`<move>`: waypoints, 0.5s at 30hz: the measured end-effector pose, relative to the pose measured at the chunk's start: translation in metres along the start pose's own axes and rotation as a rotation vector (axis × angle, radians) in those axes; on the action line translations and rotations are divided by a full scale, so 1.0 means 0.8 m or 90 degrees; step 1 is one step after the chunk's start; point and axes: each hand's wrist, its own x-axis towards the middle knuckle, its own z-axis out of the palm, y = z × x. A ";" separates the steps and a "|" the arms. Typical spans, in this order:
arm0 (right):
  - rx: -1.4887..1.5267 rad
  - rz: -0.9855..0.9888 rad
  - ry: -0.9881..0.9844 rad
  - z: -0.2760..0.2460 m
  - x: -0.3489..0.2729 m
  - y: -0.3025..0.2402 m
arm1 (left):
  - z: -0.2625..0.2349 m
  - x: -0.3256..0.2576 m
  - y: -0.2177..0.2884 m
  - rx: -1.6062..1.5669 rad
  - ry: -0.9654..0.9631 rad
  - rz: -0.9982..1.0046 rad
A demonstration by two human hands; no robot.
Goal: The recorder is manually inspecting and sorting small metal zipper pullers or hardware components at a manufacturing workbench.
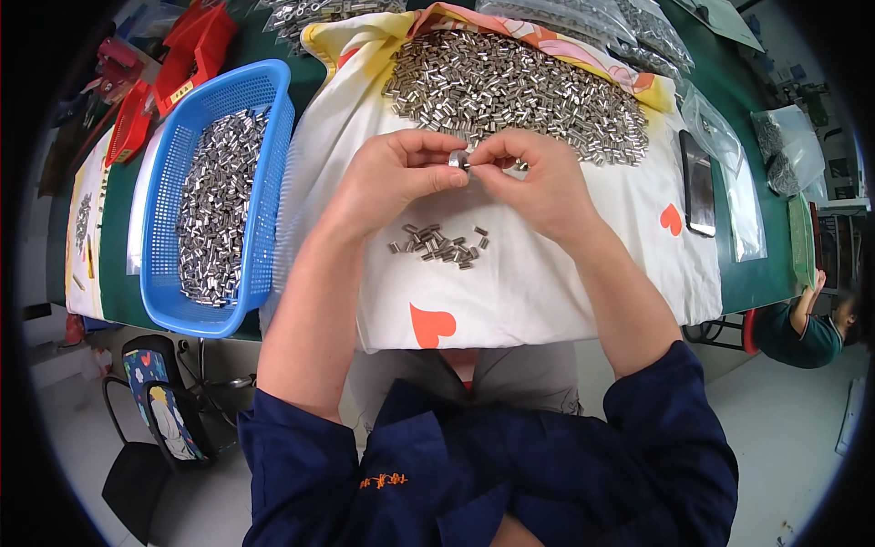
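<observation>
My left hand (396, 173) pinches a small round silver metal part (458, 159) between thumb and fingertips, over the white cloth (547, 273). Against that part's right side, my right hand (538, 178) has thumb and forefinger closed on something small, mostly covered by the fingertips. A shiny little metal piece shows by the right hand's other fingers. Beyond both hands spreads a big heap of short metal cylinders (529, 87). Nearer to me, below the left hand, lies a small loose group of the same cylinders (442, 246).
At left stands a blue plastic basket (153, 246) holding many metal cylinders, with red bins (196, 55) behind. A phone (698, 187) and clear plastic bags (711, 128) lie at right. Bagged metal parts (583, 20) line the back. Another person (797, 333) sits far right.
</observation>
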 end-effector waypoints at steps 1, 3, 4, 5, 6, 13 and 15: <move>-0.020 -0.018 0.017 0.003 -0.001 0.001 | 0.000 0.000 0.000 -0.002 0.001 0.000; -0.095 -0.076 0.031 0.007 -0.002 0.004 | 0.000 0.000 -0.003 0.001 0.007 -0.004; -0.172 -0.133 0.046 0.008 -0.003 0.005 | 0.001 0.001 -0.003 0.004 0.011 -0.008; -0.173 -0.133 0.047 0.008 -0.003 0.006 | 0.002 0.002 -0.004 0.003 0.010 -0.007; -0.194 -0.158 0.050 0.007 -0.003 0.006 | 0.003 0.002 -0.004 0.022 0.018 -0.006; -0.009 0.024 -0.062 -0.006 0.003 0.000 | 0.000 -0.004 0.003 0.048 -0.002 -0.006; 0.023 0.079 -0.078 -0.009 0.003 -0.002 | 0.000 -0.003 0.001 0.034 -0.039 -0.015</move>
